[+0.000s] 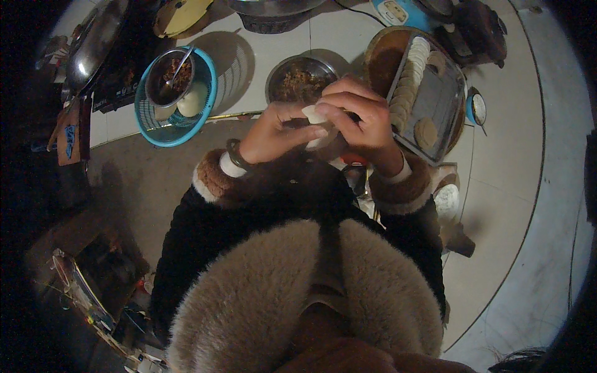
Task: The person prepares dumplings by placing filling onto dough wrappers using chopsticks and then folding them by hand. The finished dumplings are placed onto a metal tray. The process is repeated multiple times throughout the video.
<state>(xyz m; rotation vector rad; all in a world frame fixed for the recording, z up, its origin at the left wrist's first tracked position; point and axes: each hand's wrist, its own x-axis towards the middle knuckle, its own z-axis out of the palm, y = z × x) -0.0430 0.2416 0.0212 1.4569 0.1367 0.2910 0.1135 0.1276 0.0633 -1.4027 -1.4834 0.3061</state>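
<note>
Pale dough, a dumpling wrapper by its look, [315,115] is pinched between both hands, close to the near rim of a metal bowl of brown filling [302,83]. My left hand [280,130] grips its lower left side with thumb and fingers. From the upper right, my right hand [358,112] pinches its top edge. Whether filling lies inside the dough cannot be seen. Right of the hands, a rectangular metal tray [431,119] holds an overlapping row of folded dumplings [410,79] and a few separate ones. The tray rests on a round brown basin or basket [385,58].
At left stands a blue plastic basket [212,93] with a steel bowl [148,84], a spoon and rounded pale items. A dark wok [95,51] is further left. A small blue-rimmed bowl [476,108] and a bowl of white powder [446,200] are at right.
</note>
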